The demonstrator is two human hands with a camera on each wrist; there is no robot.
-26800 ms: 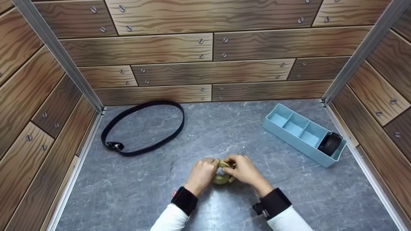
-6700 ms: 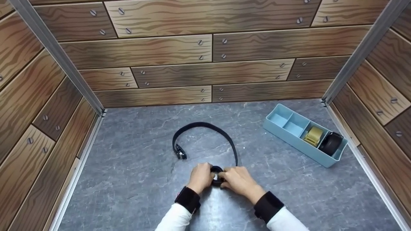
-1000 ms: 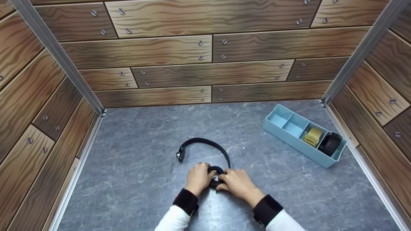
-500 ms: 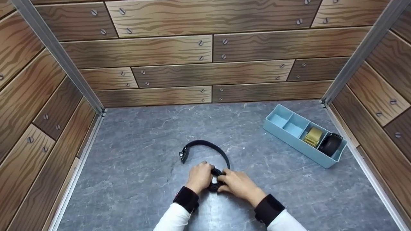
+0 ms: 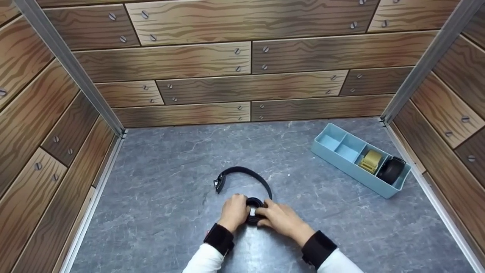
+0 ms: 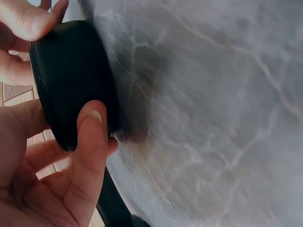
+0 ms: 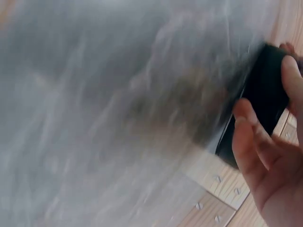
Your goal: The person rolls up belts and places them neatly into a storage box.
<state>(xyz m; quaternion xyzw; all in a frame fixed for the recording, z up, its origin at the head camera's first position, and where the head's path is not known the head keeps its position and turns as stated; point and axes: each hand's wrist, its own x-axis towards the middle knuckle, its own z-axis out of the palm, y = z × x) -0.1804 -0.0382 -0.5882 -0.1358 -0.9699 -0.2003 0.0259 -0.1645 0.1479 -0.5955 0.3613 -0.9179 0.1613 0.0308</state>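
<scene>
A black belt [image 5: 248, 171] is partly wound into a round coil [image 5: 251, 221] at the front middle of the table. My left hand [image 5: 233, 211] grips the coil's left side, fingers curled round it. On the right side my right hand [image 5: 282, 217] pinches the coil, its index finger reaching over the hollow centre. The unwound length arcs away behind both hands and ends at a metal buckle [image 5: 218, 183]. In the left wrist view the smooth outer face of the belt coil [image 6: 71, 80] shows between thumb and fingers. The right wrist view shows the coil [image 7: 267, 90] from its other side.
At the right stands a light blue divided box [image 5: 348, 172]. A yellow belt roll [image 5: 371, 160] and a black rolled belt [image 5: 391, 170] sit in its two nearest compartments. Wood-patterned walls [image 5: 204, 89] enclose the grey marbled tabletop [image 5: 159, 212] at the back and both sides.
Since the oldest frame, the yellow roll has gone from the hands into the box, and the black belt has come from the left. Its coil has thickened, its loose end shortened, buckle drawn nearer.
</scene>
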